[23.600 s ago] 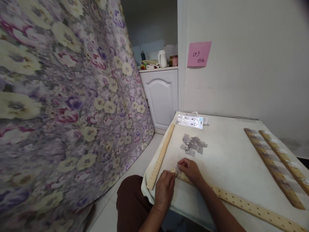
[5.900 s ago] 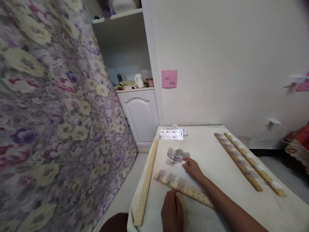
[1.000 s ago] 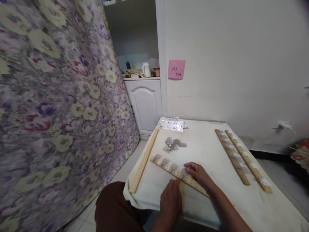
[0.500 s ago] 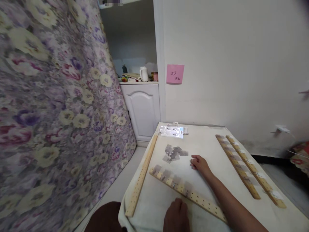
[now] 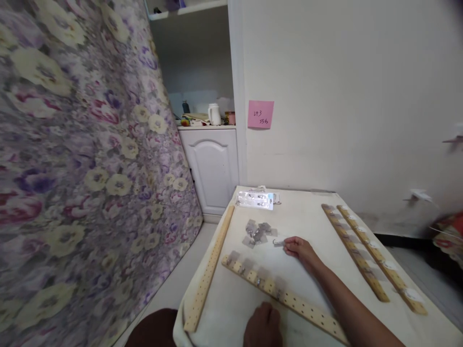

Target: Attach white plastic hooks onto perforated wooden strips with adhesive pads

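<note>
One small hook (image 5: 278,243), pinched, jutting from right fingers (image 5: 293,240)

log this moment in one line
right hand: holding small hook beside grey pile | left hand: curled near holed wooden strip | pink note: on wall

Right hand (image 5: 299,248) now pinches a clear-backed metal hook (image 5: 279,243). Hook pile (image 5: 257,233) is smaller than earlier. Perforated wooden strip (image 5: 294,303): four hooks on it, up from three. Left hand (image 5: 263,326) now off the strip.
</note>
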`<state>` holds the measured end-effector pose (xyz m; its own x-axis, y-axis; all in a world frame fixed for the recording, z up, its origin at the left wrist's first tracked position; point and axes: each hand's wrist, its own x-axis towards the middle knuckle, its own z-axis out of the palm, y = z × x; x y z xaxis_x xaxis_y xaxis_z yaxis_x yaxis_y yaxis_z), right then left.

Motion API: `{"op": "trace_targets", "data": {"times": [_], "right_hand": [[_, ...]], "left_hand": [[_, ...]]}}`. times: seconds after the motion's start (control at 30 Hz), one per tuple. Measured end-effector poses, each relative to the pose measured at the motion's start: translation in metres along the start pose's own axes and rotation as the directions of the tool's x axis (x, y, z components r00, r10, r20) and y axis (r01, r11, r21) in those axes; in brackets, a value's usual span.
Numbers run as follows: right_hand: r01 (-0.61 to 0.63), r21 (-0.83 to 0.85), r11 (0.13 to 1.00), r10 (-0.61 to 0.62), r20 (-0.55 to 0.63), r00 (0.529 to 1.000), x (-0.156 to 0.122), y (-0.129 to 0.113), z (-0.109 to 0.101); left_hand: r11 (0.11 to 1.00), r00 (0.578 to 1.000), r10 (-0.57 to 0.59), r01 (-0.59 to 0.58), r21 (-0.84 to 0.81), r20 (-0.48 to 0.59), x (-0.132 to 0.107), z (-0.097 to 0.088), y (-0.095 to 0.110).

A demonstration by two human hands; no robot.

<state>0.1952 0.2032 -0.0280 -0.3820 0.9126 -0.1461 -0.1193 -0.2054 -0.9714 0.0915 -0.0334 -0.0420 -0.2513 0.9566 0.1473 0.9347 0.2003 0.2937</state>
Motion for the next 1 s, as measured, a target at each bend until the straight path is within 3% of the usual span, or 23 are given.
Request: {"op": "trace_targets", "data": {"times": [0.17,0.3,0.47,0.7,1.0], "right_hand": [[0.018,-0.034,0.999,-0.018,-0.008,1.0,-0.036,-0.007,-0.027],[0.008,-0.047,0.999,-0.008,0.007,1.0,-0.066,-0.011,-0.048],[0.004,-0.099,0.995,0.014,0.174,0.985,-0.102,-0.016,-0.065],[0.042,-0.214,0.976,0.021,0.285,0.958,-0.123,-0.014,-0.057],[0.121,-0.311,0.943,-0.005,0.35,0.937,-0.123,-0.006,-0.042]], "left_hand": [[1.0,0.995,-0.01,0.008,0.023,0.104,-0.003,-0.022,0.01],[1.0,0.995,0.016,-0.017,0.005,0.096,-0.006,-0.036,0.016],[0.999,0.998,0.04,-0.04,0.012,0.041,-0.008,-0.035,0.019],[0.997,0.997,0.069,-0.069,0.016,-0.018,-0.008,-0.035,0.02],[0.94,0.974,0.192,-0.218,-0.263,-0.12,-0.024,-0.017,0.023]]}}
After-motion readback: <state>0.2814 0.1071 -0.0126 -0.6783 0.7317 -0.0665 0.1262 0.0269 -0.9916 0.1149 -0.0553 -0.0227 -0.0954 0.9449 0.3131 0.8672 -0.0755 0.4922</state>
